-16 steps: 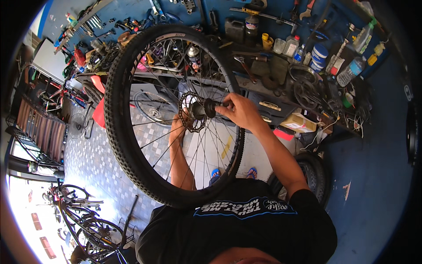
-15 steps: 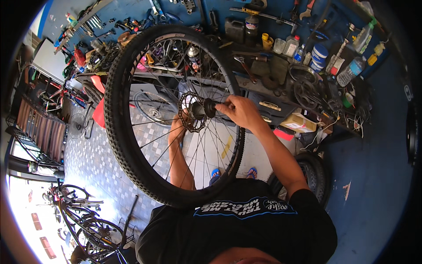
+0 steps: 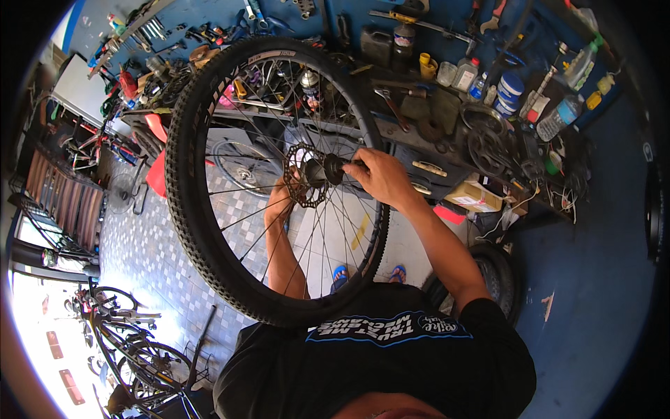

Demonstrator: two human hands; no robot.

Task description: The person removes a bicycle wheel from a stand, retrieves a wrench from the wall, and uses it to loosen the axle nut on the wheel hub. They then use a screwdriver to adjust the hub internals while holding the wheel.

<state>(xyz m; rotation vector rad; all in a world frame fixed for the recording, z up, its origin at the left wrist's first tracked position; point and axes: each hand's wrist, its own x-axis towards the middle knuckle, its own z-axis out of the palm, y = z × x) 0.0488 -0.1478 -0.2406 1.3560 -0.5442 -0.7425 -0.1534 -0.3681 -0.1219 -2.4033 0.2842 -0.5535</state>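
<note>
A bicycle wheel (image 3: 187, 185) with a knobby black tyre stands upright before my chest, its spokes running to a black hub (image 3: 315, 173). A perforated brake disc (image 3: 292, 188) sits on the hub's left side. My right hand (image 3: 377, 174) is closed, thumb and fingers pinching the right end of the hub at its axle. Through the spokes I see my left hand (image 3: 280, 199) gripping the hub's other end, on the disc side; its fingertips are partly hidden by the disc.
Beyond the wheel runs a cluttered workbench (image 3: 391, 129) with tools, bottles and bike parts. Loose tyres (image 3: 499, 279) lean near my right elbow. A cardboard box (image 3: 474, 195) sits under the bench. Bicycles (image 3: 146, 363) stand at lower left, a fan (image 3: 122, 192) at left.
The view has shifted slightly. Both hands keep their hold at the hub ends, and the brake disc and spokes look slightly turned.
</note>
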